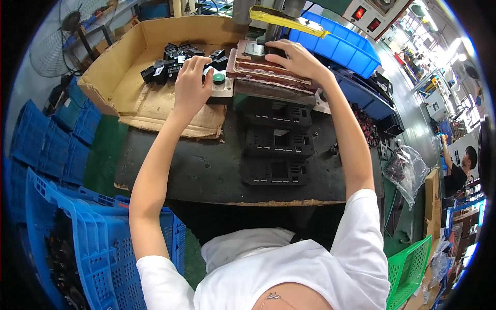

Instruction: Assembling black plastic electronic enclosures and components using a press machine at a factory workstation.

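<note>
My right hand (297, 59) reaches over the layered brown fixture block (258, 70) under the machine head. A dark plastic part (275, 51) shows between its thumb and fingers, against a metal plate (254, 49) on the block. My left hand (194, 85) hovers beside a green push button (219, 78), at the edge of the carton. Its fingers are bent, the thumb stands apart, and I see nothing held. Several black plastic panels (279, 142) with cut-outs lie in a column on the dark worktable (206, 173), in front of the fixture.
An open cardboard carton (113, 75) holds several small black parts (166, 68). Blue bins (351, 57) stand behind on the right. Blue crates (98, 232) are at lower left and a green crate (411, 271) at lower right. A plastic bag (406, 173) lies right; another person (457, 168) is beyond.
</note>
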Demonstrator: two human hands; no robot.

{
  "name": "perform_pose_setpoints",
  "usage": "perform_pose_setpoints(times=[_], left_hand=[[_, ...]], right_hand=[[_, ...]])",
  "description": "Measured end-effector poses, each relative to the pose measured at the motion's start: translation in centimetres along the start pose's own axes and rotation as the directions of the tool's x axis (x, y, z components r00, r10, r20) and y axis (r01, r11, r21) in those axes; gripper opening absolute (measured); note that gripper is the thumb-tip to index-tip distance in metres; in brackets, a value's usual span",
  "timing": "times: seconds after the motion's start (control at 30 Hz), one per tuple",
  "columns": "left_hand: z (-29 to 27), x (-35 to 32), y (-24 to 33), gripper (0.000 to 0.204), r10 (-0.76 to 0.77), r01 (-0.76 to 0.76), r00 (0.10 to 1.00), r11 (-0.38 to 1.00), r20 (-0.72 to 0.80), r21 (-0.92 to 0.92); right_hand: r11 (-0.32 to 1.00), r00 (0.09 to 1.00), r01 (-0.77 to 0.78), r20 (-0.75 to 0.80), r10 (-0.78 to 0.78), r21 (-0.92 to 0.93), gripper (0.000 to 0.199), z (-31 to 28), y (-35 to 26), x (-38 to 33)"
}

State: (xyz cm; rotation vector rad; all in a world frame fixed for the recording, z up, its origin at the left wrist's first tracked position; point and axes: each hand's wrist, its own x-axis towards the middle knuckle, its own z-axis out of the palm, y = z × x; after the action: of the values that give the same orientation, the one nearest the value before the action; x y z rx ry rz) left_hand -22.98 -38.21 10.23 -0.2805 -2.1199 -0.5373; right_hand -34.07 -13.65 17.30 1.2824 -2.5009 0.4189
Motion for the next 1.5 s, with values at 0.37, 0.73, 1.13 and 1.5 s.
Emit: perform_pose_setpoints(times=[0.37,0.73,1.13,1.5], left_hand=[[-0.9,0.6,4.3,0.029,-0.178,0.575,0.814,0.115,0.553,-0.810],[-2.2,0.4,7.2,0.010,0.036,0.313,0.929,0.457,0.369,-0.833],[-1.1,-0.4,7.6,0.016,0.099,0.179,0.964,0.445,0.247,-0.877],[-0.9,-1.0,7.4,0.014,0.042,0.259,0.956,0.351,0.291,-0.900]], right_hand=[[0.944,0.904,0.198,-0.324,-0.280,-0.262,0.050,-2.6,-7.0,-2.9],[0.933,0.822,-0.082,-0.505,0.263,0.351,0.026,-4.1,-9.6,-12.6],[0.956,0.714,0.067,-0.683,0.153,0.285,0.023,-3.1,-10.5,-14.0],[0.966,0.671,0.120,-0.735,0.091,0.229,0.024,-3.2,-10.7,-14.1]])
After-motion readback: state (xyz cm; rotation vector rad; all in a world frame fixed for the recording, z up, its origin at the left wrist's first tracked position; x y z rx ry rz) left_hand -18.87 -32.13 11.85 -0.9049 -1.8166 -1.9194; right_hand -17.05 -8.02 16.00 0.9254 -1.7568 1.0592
